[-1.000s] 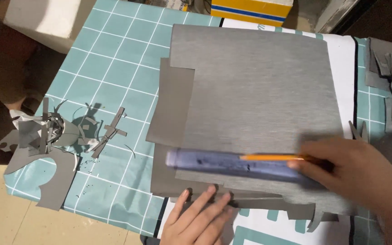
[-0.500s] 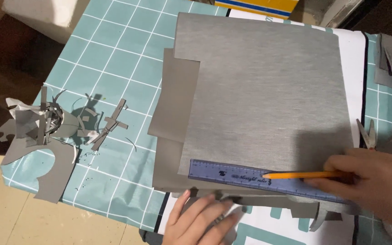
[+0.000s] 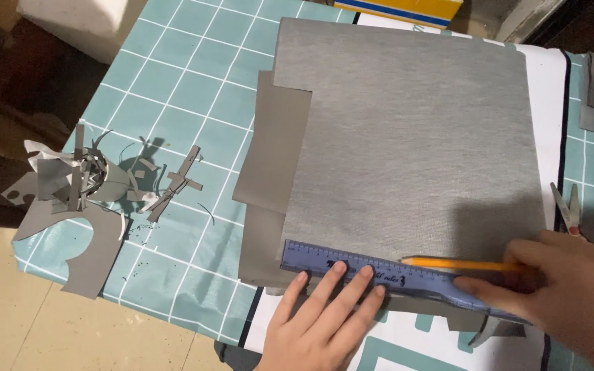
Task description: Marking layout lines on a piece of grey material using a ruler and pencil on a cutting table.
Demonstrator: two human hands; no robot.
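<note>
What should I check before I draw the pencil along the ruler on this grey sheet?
1. Left hand pressing the blue ruler: ok, fingers lie on it.
2. Ruler near the grey sheet's lower edge: ok.
3. Pencil against the ruler's top edge: ok, held by the right hand.
4. Ruler parallel to the sheet edge: cannot tell.
5. Scissors out of the path: ok.

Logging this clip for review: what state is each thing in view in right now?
Large grey fabric-textured sheet: flat on the table.
Blue plastic ruler: along the sheet's near edge.
Left hand: fingertips pressing the ruler.
Right hand: gripping the yellow pencil, which lies against the ruler.
Smaller grey card pieces: tucked under the sheet's left edge.
Grey offcuts: piled loosely.
Scissors: lying untouched.
</note>
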